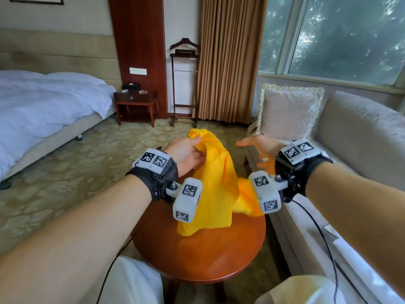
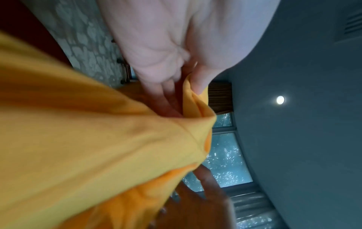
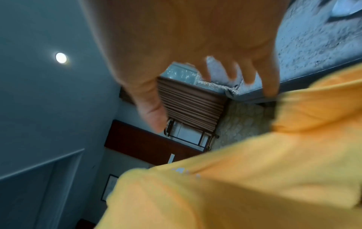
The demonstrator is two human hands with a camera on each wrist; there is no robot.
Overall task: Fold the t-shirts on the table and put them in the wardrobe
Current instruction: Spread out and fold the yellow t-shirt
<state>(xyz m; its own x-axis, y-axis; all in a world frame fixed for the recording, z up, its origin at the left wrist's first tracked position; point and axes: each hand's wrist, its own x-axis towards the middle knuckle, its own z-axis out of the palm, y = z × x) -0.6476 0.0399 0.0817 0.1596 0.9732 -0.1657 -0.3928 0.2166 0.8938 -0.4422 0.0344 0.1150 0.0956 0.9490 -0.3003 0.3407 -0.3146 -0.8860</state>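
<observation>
A yellow t-shirt (image 1: 215,185) hangs bunched above the round wooden table (image 1: 197,257), its lower hem resting on the tabletop. My left hand (image 1: 189,153) grips the shirt's top edge; in the left wrist view the thumb and fingers pinch a fold of yellow cloth (image 2: 195,99). My right hand (image 1: 257,148) hovers to the right of the shirt with fingers spread and holds nothing. In the right wrist view the spread fingers (image 3: 270,83) are blurred above the yellow t-shirt (image 3: 235,186).
A pale sofa (image 1: 355,132) with a fringed cushion (image 1: 289,110) stands right of the table. A bed (image 1: 43,106) is at the left, a nightstand (image 1: 135,104) and a valet stand (image 1: 184,84) at the back. Patterned carpet covers the floor.
</observation>
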